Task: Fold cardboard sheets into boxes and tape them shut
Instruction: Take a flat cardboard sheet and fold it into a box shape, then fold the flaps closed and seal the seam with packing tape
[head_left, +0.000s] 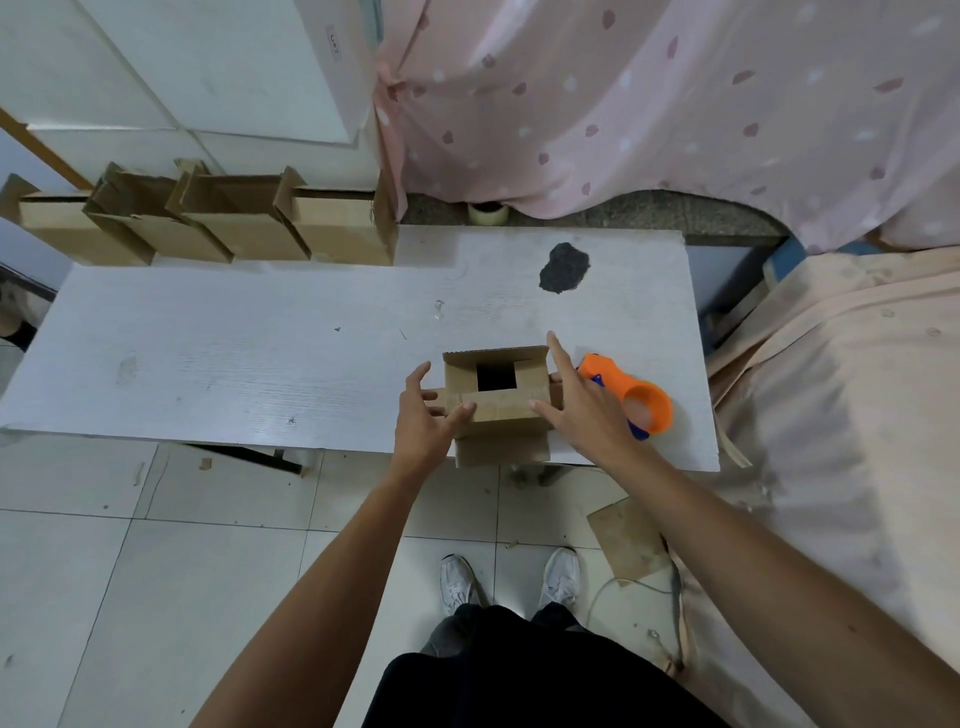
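Small brown cardboard box (501, 410) half folded
Left hand (422, 418) and right hand (582, 408), fingers spread wide, press its flaps

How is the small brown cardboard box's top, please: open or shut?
Open: the small brown cardboard box shows a dark square gap between partly folded flaps.

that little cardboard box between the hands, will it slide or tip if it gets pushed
Probably light: the cardboard box is small and thin-walled, so it should slide easily on the white table. Its untaped flaps likely spring up if released. It stands at the near edge, so a pull might drop it.
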